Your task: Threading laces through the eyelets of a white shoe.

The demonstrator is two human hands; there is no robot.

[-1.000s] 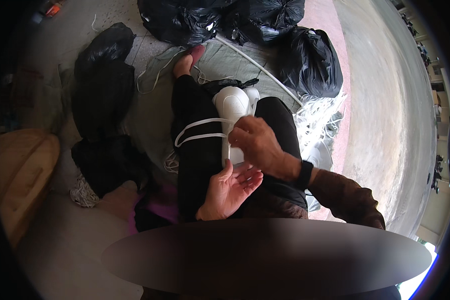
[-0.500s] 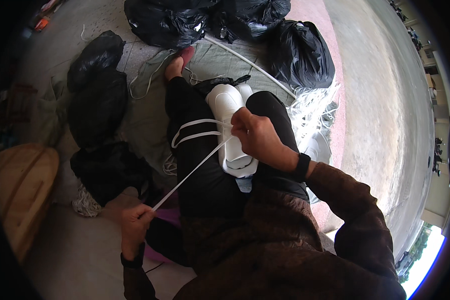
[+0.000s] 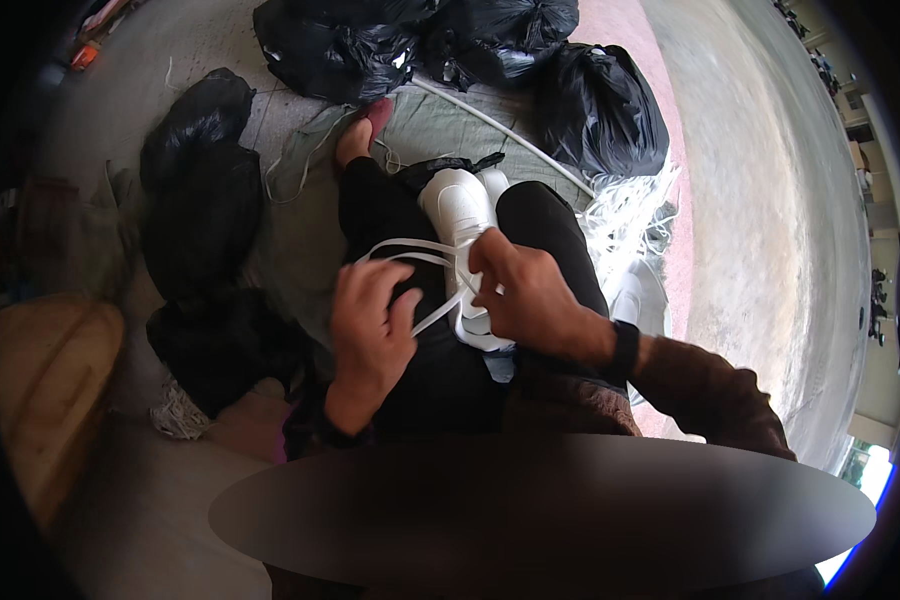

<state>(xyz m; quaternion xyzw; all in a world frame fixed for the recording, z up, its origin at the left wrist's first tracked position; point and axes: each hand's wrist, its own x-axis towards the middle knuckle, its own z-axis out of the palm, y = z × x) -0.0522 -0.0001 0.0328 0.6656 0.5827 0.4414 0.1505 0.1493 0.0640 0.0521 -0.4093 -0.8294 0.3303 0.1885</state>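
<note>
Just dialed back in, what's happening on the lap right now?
A seated person has white moulded pieces lying between their black-clad thighs. The right hand presses on the pieces and pinches a flat white strap, while the left hand grips the strap's other run beside the left thigh, looping it around the pieces. Black bags and loose white straps lie on the ground ahead.

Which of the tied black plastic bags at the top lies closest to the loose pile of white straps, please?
The rightmost black plastic bag: its lower edge meets the pile of white straps, while the other two black bags lie farther left, away from it.
</note>
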